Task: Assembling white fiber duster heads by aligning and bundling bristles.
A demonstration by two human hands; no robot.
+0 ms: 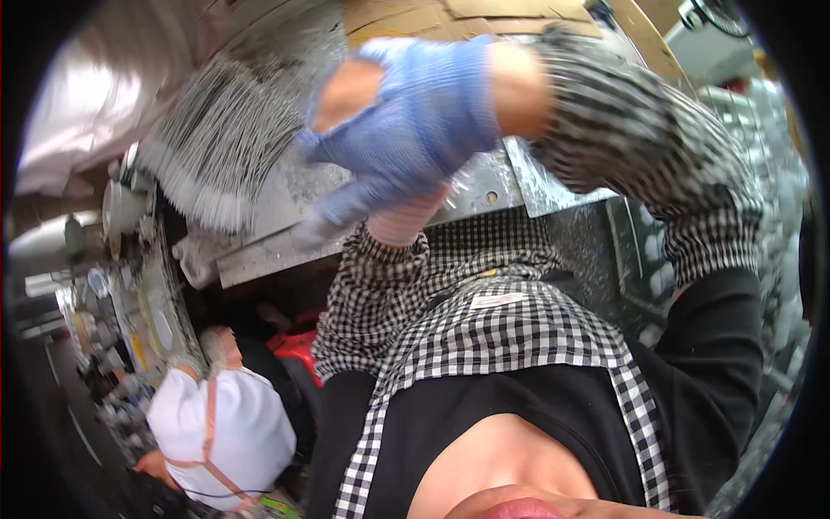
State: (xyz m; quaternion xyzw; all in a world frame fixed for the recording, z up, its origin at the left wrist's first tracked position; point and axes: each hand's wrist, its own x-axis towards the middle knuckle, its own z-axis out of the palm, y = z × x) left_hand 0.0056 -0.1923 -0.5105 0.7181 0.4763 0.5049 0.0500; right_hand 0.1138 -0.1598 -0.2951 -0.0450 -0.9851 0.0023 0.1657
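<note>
My right hand, in a blue knit glove, reaches leftward over the metal worktable. Its thumb and a finger look stretched apart, though motion blurs them. A skin-coloured patch shows at the glove's front. Nothing is seen in its grasp. Beneath it, my left hand wears a pale pinkish glove; its fingers are hidden behind the right hand, so what they do cannot be told. A small shiny, clear-looking bit shows beside it. Left of both hands lies a fanned bundle of thin grey-white strands, touching neither as far as I see.
Flattened cardboard covers the far side of the table. A metal plate lies at its right. A red stool stands below. Another person in white is at the lower left, near a cluttered bench.
</note>
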